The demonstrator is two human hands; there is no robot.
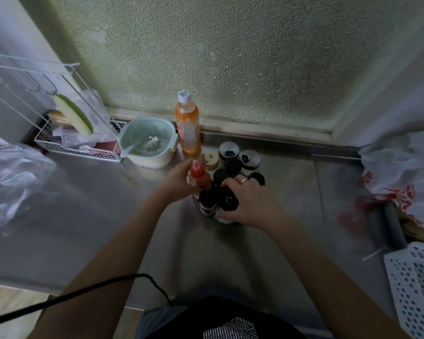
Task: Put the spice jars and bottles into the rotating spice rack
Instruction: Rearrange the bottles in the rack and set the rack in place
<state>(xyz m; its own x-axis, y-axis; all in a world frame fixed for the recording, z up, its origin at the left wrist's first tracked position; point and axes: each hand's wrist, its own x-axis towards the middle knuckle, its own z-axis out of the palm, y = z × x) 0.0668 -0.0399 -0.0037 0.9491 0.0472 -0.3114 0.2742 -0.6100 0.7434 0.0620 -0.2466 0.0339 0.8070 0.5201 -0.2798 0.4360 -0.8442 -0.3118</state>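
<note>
The rotating spice rack stands mid-counter, packed with several black-lidded jars. My left hand grips a small red-capped sauce bottle at the rack's left side. My right hand rests over the rack's near right side, fingers wrapped on a black-lidded jar there. Just behind the rack stand two clear jars with pale lids and a wooden-lidded jar. A tall orange bottle with a white cap stands further back.
A pale green colander bowl with a spoon sits left of the bottle. A white wire rack holds clutter at far left, a clear plastic bag in front of it. At right lie plastic bags and a white perforated basket.
</note>
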